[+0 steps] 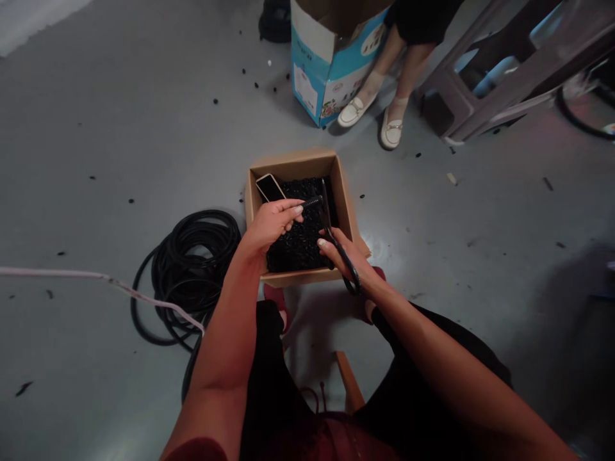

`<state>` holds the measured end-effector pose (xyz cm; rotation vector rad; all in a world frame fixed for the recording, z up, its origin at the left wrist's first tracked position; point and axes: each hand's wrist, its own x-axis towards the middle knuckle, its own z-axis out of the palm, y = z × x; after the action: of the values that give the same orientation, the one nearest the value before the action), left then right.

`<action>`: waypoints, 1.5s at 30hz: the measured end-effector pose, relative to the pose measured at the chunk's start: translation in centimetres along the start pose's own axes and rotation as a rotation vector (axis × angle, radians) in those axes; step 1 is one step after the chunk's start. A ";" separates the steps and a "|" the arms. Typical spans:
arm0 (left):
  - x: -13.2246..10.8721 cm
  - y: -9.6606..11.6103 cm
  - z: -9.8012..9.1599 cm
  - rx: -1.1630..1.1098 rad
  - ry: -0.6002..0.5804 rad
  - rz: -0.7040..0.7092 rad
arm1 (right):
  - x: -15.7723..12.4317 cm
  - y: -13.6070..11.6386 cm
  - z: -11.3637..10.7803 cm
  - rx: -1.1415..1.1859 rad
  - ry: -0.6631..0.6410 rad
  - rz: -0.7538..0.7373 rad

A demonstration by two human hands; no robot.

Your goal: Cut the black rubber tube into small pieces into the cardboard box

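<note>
Colours recorded: my box [293, 163] is plain tan cardboard. The offcuts [300, 237] inside it are black, as are my scissors [348, 269] and the coil [187, 275] beside me. The carton [331, 70] is blue and white with floral print. Floor [96, 160] grey, flecked black.

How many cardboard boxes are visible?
2: a brown box on the floor, and a blue-and-white carton beside another person's shoes. Others may be hidden.
</note>
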<state>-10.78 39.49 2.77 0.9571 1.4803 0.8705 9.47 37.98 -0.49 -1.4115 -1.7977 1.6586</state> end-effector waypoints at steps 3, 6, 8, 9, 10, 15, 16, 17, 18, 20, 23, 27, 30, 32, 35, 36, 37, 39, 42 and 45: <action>0.1 -0.1 0.2 -0.016 -0.004 -0.009 | -0.2 -0.5 -0.1 -0.007 -0.013 0.004; 0.1 0.0 0.4 -0.015 -0.008 -0.018 | -0.2 -0.8 -0.1 -0.016 -0.023 0.014; 0.1 0.2 0.5 -0.012 -0.011 -0.030 | -0.3 -0.8 -0.1 -0.014 -0.029 0.012; 0.1 0.3 0.6 -0.009 -0.012 -0.036 | -0.3 -0.8 -0.1 -0.014 -0.031 0.012; 0.0 0.4 0.7 -0.008 -0.014 -0.040 | -0.3 -0.8 -0.1 -0.016 -0.031 0.009; 0.0 0.6 0.9 -0.003 -0.038 -0.059 | -0.3 -0.6 -0.2 -0.019 -0.033 0.022; 0.0 0.6 0.9 0.000 -0.041 -0.060 | -0.3 -0.6 -0.2 -0.014 -0.032 0.023; 0.0 0.6 0.9 0.002 -0.043 -0.059 | -0.2 -0.5 -0.2 -0.010 -0.029 0.022; 0.0 0.6 0.9 0.003 -0.044 -0.058 | -0.2 -0.4 -0.2 -0.006 -0.025 0.018; 0.0 0.6 0.9 0.006 -0.047 -0.058 | -0.2 -0.2 -0.2 -0.001 -0.021 0.012; 0.0 0.6 1.0 0.010 -0.047 -0.059 | -0.1 -0.1 -0.1 0.008 -0.018 0.019; 0.0 0.6 1.0 0.007 -0.051 -0.061 | -0.1 -0.1 -0.1 0.024 -0.010 0.040; 0.0 0.5 1.0 0.013 -0.052 -0.053 | -0.1 0.0 0.0 0.036 -0.002 0.038; 0.0 0.4 1.0 0.020 -0.054 -0.045 | -0.1 0.1 0.0 0.043 0.011 0.030; 0.0 0.4 0.9 0.063 -0.053 -0.036 | -0.1 0.2 0.0 0.039 0.010 0.039; 0.0 0.4 0.8 0.090 -0.056 -0.034 | -0.1 0.2 0.0 0.035 0.002 0.042; 0.0 0.4 0.8 0.120 -0.062 -0.034 | -0.1 0.3 0.0 0.032 -0.008 0.042; 0.0 0.3 0.6 0.175 -0.086 -0.036 | -0.1 0.3 -0.1 0.031 -0.024 0.037; 0.1 0.0 0.4 0.215 -0.114 -0.030 | -0.1 0.4 -0.1 0.033 -0.025 0.031; 0.1 -0.2 0.3 0.219 -0.111 -0.027 | 0.0 0.5 0.0 0.041 -0.004 0.047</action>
<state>-10.54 39.53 2.50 1.1253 1.5099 0.6336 9.74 37.90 -0.96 -1.4440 -1.7349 1.7124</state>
